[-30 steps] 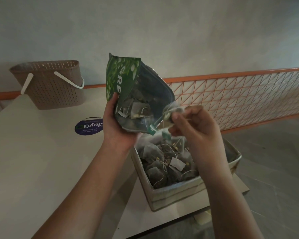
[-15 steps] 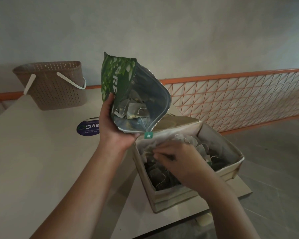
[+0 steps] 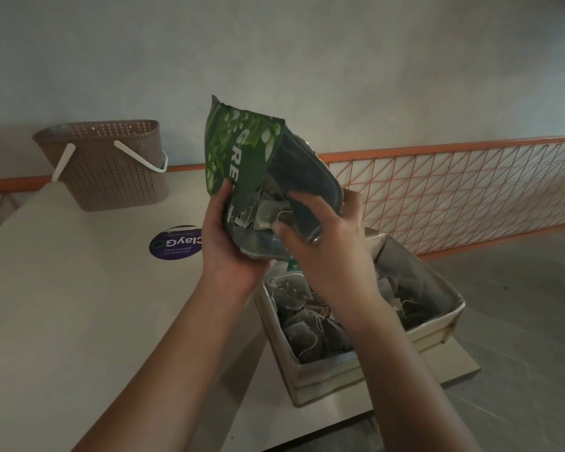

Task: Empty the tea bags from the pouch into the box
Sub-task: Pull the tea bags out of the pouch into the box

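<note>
While the left hand (image 3: 232, 246) grips the green pouch (image 3: 242, 158) above the box (image 3: 327, 376), the right hand (image 3: 327, 243) reaches into its mouth, fingers curled among tea bags (image 3: 265, 216). The pouch gapes open, tilted.

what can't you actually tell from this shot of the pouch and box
Head view only:
- How many tea bags remain in the pouch: its depths are dark, and the right hand covers the mouth.
- Whether the right fingertips pinch a bag: hidden inside the pouch.
- The pouch's full wording: the left hand and a fold cover it.
- The box middle: hidden behind the right forearm.
</note>
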The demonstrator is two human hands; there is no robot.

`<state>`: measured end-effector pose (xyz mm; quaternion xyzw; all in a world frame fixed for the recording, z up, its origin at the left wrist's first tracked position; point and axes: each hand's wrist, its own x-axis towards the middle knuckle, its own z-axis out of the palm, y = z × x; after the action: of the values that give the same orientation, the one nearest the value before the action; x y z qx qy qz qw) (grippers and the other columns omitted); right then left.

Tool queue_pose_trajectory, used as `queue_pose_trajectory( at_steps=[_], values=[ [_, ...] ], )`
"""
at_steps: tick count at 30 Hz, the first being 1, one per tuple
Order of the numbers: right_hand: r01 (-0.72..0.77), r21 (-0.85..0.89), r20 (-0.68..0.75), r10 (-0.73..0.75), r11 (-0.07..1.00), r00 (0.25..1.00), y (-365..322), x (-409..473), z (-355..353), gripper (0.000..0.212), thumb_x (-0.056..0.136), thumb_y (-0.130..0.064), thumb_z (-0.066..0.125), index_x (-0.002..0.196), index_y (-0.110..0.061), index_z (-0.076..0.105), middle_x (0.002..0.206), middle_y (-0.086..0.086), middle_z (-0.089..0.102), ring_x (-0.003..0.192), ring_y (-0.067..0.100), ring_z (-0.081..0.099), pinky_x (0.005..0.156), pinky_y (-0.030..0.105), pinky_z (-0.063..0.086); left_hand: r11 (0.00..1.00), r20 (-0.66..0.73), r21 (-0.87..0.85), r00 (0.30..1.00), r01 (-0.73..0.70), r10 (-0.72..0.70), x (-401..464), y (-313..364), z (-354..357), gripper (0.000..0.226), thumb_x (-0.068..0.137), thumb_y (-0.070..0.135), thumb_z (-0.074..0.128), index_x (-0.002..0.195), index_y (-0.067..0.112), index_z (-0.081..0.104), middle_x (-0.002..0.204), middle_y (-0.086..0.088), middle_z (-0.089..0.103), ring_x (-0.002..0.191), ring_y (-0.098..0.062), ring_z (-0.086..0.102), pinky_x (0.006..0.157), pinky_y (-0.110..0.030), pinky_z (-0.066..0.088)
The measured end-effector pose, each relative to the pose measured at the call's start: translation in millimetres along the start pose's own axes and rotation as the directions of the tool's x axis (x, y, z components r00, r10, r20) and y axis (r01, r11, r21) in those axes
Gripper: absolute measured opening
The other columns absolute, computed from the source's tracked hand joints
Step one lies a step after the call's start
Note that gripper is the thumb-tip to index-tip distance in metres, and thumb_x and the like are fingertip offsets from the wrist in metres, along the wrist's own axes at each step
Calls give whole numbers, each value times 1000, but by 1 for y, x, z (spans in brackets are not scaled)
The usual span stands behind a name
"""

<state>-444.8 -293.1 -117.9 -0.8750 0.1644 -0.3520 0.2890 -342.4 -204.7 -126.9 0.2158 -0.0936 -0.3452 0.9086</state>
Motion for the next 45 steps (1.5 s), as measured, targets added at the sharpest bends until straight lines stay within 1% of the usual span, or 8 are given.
queue_pose_trajectory(
  at_steps=[7,17,20,23,29,34,40,45],
  values=[
    [-31,-238,-109,5,971,994,2,-3,13,27,84,-53,65,109,-44,67,128,1,42,117,27,42,91,42,42,1000,-13,3,1000,21,-21,-3,1,1,63,91,44,57,148,17,51,146,-5,54,131,-27,52,116,-39,37],
    [-19,406,-205,112,914,972,6,-3,-23,8,88,-34,67,91,-27,65,116,-6,52,114,13,50,97,35,46,1000,-55,17,998,5,-5,1,2,-2,56,89,49,59,138,21,63,143,-6,61,136,-29,54,117,-46,37],
    [36,578,-248,134,815,960,5,-8,-35,8,93,-25,63,96,-18,61,106,4,62,100,22,62,83,32,53,1000,-41,21,999,8,-7,5,4,-4,63,83,49,63,139,23,62,145,-4,60,138,-29,52,118,-47,36],
    [20,661,-197,148,750,969,10,-14,-40,6,95,-15,60,95,-11,56,94,15,64,86,39,62,74,49,53,1000,-8,-8,1000,4,-4,11,5,-10,66,81,47,68,142,23,59,150,-2,55,141,-27,48,120,-46,34],
    [-122,423,-19,143,898,989,21,-20,-32,13,85,-19,70,90,-27,61,90,-10,67,89,7,64,77,21,47,996,144,-58,987,74,-65,19,5,-19,80,75,40,80,148,23,51,159,-2,42,148,-27,37,123,-46,25],
    [-46,287,-23,55,957,998,22,-26,-23,24,80,-25,75,100,-36,66,113,-15,47,116,13,46,98,34,39,996,139,-45,988,73,-66,18,5,-20,85,71,39,84,147,21,53,158,-4,45,147,-28,39,123,-48,27],
    [122,-75,66,-117,990,991,23,-29,-12,33,77,-33,77,106,-45,69,135,-3,43,123,21,33,97,52,43,996,172,-30,982,87,-80,13,2,-15,76,81,43,72,151,21,48,159,-6,42,148,-30,38,122,-48,28],
    [133,-9,-10,-133,991,991,24,-25,-11,18,79,-31,78,94,-40,75,128,-8,49,119,20,39,95,41,44,996,120,-39,990,81,-76,11,1,-11,62,94,49,56,149,21,50,154,-6,50,142,-30,46,120,-49,33]
  ],
)
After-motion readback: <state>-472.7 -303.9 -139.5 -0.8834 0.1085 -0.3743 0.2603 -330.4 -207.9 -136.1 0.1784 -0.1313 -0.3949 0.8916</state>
